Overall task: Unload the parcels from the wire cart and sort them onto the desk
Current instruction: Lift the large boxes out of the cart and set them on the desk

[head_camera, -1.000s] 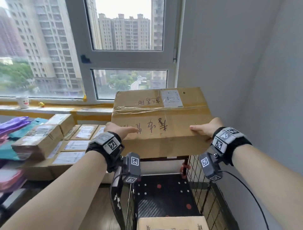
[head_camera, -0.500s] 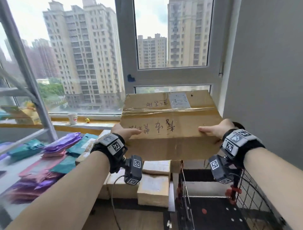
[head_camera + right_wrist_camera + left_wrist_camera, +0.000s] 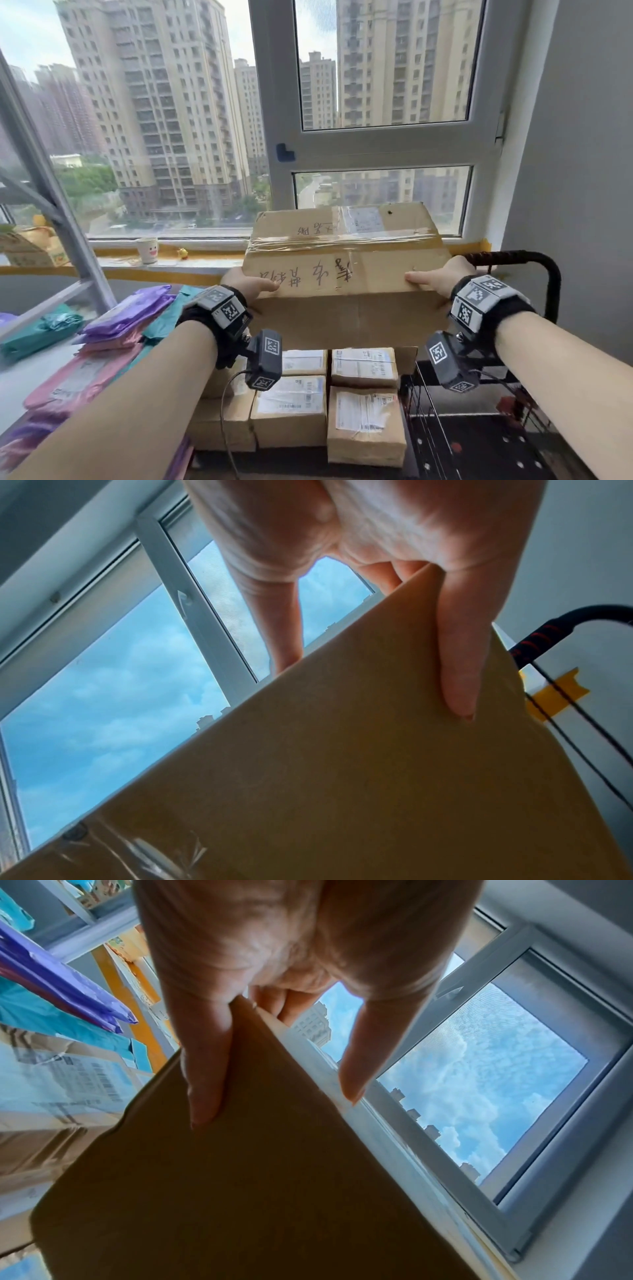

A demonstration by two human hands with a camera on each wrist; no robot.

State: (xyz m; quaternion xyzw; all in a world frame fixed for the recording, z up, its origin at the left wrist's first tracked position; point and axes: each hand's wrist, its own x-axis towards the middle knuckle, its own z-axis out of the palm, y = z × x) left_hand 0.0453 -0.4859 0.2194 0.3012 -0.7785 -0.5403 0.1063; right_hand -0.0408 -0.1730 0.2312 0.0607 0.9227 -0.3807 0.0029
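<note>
window point(image 3: 383, 68) behind; hands point(image 3: 248, 282) grip box point(image 3: 346, 270)

The big brown cardboard box point(image 3: 346, 270) held up in front of the window has dark handwriting on its top, in Chinese signs. They stand upside down from here and are too hard to read. A white paper label point(image 3: 363, 220) sticks on the far part of the top, but its print is too blurry to read. The small brown cardboard parcels point(image 3: 329, 401) below have white labels with black bar codes, and their words are too small to read. The little white paper cup point(image 3: 147, 249) on the window ledge has a pink smiling face drawn on it. The black and white square code tags point(image 3: 228, 310) on the wrist bands show patterns, not words.
</note>
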